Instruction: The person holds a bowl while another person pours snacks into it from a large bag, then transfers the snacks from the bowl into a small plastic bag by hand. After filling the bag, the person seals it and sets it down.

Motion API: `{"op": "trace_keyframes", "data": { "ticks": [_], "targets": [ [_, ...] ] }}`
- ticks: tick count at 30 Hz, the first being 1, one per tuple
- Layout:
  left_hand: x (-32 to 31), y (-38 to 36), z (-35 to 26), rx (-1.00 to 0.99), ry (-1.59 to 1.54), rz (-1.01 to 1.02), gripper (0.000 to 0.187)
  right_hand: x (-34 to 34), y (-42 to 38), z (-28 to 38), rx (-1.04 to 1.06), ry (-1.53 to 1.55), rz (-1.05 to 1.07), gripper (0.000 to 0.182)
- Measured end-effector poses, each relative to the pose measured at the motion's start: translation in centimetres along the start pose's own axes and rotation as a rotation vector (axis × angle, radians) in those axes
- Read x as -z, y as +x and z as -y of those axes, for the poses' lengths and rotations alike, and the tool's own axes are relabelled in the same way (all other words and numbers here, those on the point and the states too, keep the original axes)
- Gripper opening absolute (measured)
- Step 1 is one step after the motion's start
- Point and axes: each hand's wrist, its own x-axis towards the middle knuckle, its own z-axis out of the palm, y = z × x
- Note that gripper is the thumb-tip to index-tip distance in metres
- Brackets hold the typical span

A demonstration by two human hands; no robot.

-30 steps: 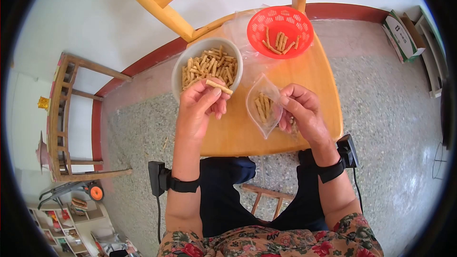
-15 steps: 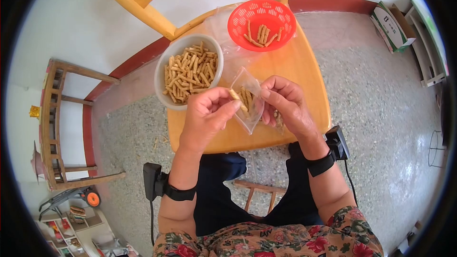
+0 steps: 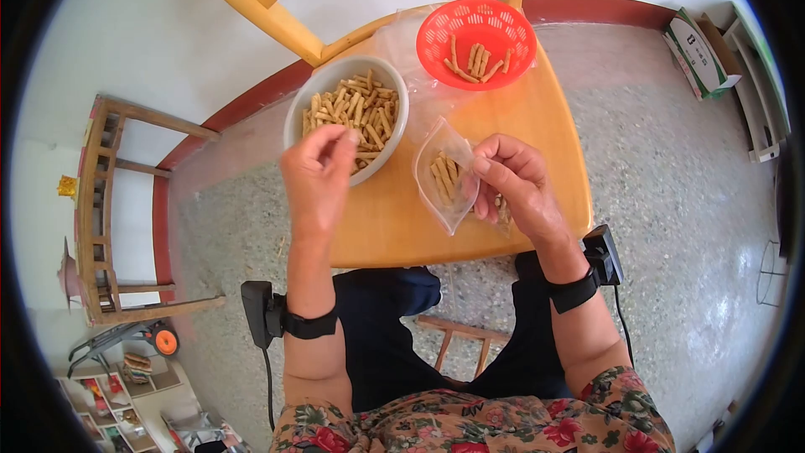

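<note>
Over the near-left edge of a grey-white bowl [image 3: 403, 117] full of short tan sticks [image 3: 360, 109] is my left hand [image 3: 319, 169]; its thumb and fingertips come close together, and what lies between them, if anything, is too small to make out. My right hand [image 3: 518, 183] pinches the right side of a clear zip bag [image 3: 426, 169], whose mouth gapes. Several sticks [image 3: 444, 174] lie inside the bag. Beyond it, a red basket [image 3: 432, 33] holds several sticks [image 3: 480, 60].
All of this rests on a wooden chair seat [image 3: 377, 239]. Clear plastic [image 3: 411, 42] lies between bowl and basket. Partly behind my right hand is another small bag of sticks [image 3: 503, 211]. A low wooden stool [image 3: 461, 331] stands between the legs.
My left hand has moved left from the bag to the bowl, and the stick it held at the bag's mouth is no longer seen there. My right hand still holds the bag.
</note>
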Motion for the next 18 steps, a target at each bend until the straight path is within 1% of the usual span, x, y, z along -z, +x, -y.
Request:
{"op": "trace_keyframes", "data": {
  "ticks": [1,2,4,5,7,8,10,11,14,15,17,18],
  "targets": [
    [0.5,0.6,0.9,-0.025,0.002,-0.073,0.006,0.0,0.0,0.0,-0.004,-0.005,-0.002,0.013],
    [1.0,1.0,1.5,-0.03,0.005,-0.074,0.006,-0.1,0.0,0.1,0.001,-0.003,0.0,0.013],
    [1.4,1.7,2.6,0.003,0.165,-0.081,0.007,-0.1,0.0,0.1,-0.005,0.0,-0.001,0.014],
    [1.3,2.0,3.1,-0.001,0.167,-0.082,0.007,-0.1,0.0,0.1,-0.001,0.001,0.0,0.014],
    [0.8,2.6,3.5,-0.32,0.462,-0.156,0.008,-0.1,0.1,0.0,-0.014,-0.013,0.003,0.014],
    [0.6,3.0,3.5,-0.323,0.462,-0.156,0.008,-0.1,0.1,-0.1,-0.011,-0.013,0.003,0.014],
    [-0.2,3.7,3.2,-0.443,0.651,-0.158,0.01,-0.2,0.1,-0.2,0.016,-0.017,-0.016,0.013],
    [-0.7,4.0,3.1,-0.447,0.651,-0.16,0.01,-0.2,0.1,-0.2,0.02,-0.017,-0.015,0.013],
    [-1.6,5.2,3.0,-0.416,0.928,-0.067,0.01,-0.1,0.2,-0.1,0.02,-0.023,-0.014,0.013],
    [-1.9,5.5,3.1,-0.424,0.927,-0.071,0.01,-0.1,0.2,0.0,0.014,-0.016,-0.012,0.012],
    [-2.3,5.7,3.0,-0.265,1.011,0.051,0.013,-0.1,0.2,0.1,0.01,-0.006,-0.008,0.012],
    [-2.4,5.8,3.2,-0.267,1.012,0.05,0.013,-0.1,0.1,0.2,-0.008,-0.003,-0.004,0.012]
  ]
}}
